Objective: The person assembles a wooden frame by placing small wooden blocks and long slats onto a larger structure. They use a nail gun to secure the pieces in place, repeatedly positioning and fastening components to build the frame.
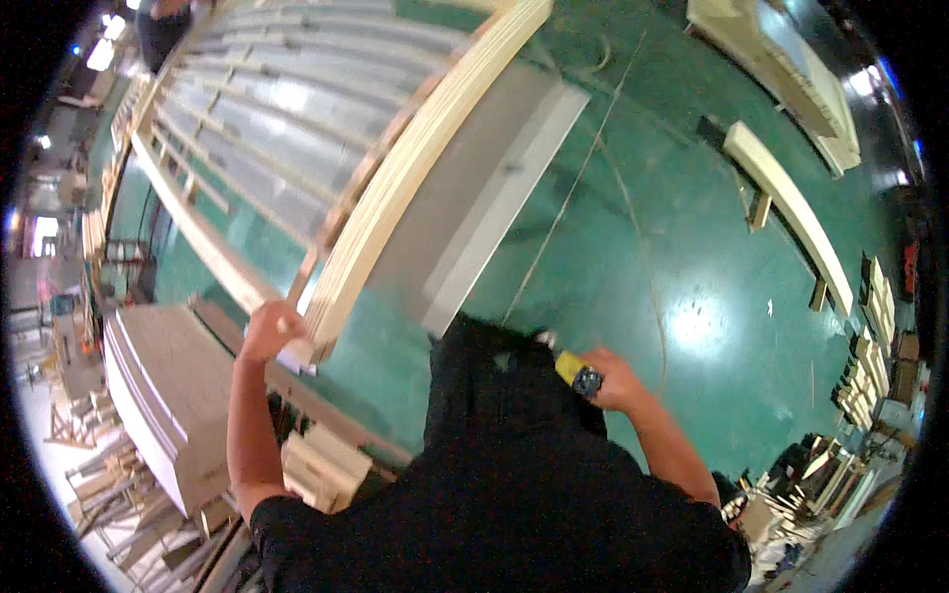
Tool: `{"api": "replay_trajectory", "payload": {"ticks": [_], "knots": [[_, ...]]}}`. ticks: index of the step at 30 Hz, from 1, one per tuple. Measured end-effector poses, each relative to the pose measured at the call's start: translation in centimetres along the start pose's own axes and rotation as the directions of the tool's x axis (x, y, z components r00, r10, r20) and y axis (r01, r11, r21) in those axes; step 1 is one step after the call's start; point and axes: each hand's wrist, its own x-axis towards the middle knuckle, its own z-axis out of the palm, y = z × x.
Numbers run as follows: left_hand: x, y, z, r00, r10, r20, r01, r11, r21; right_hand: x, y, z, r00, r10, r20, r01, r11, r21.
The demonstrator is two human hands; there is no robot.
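Left hand (272,333) stood at the near corner of the slatted wooden frame (203,237), left of centre in the picture, beside the lower end of the thick pale beam (400,183). Blur hid the finger contact, so whether the left hand gripped the wood or only rested there could not be told. Right hand (618,382), right of lower centre, was closed around a yellow-and-black tool (570,368).

Good practice at this step, as judged, called for steadying the corner squarely with the left hand, keeping its fingers clear of the joint, and holding the tool clear of the black clothing (494,474).

Pose: the left forearm rose nearly vertically from the lower left; the right forearm slanted up and inward from the lower right. The tool's shiny end pointed toward the upper left, above the green floor (692,237) and well apart from the beam.
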Motion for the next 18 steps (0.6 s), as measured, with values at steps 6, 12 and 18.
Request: {"api": "replay_trajectory", "payload": {"ticks": [6, 12, 18], "knots": [[1.8, 4.0, -1.2, 0.978, -0.192, -0.086, 0.210, 0.875, 0.437, 1.3, 7.9, -10.5, 0.990, 0.121, -0.073, -0.123, 0.992, -0.030], [17.8, 15.0, -0.7, 0.915, 0.024, -0.403, 0.069, 0.974, 0.214, 1.9, 20.1, -16.9, 0.881, 0.471, 0.043, -0.470, 0.882, -0.029], [39.3, 39.4, 0.6, 0.868, 0.130, -0.479, -0.041, 0.981, 0.190, -5.5, 35.1, -19.9, 0.651, 0.756, 0.063, -0.758, 0.651, 0.021]]}}
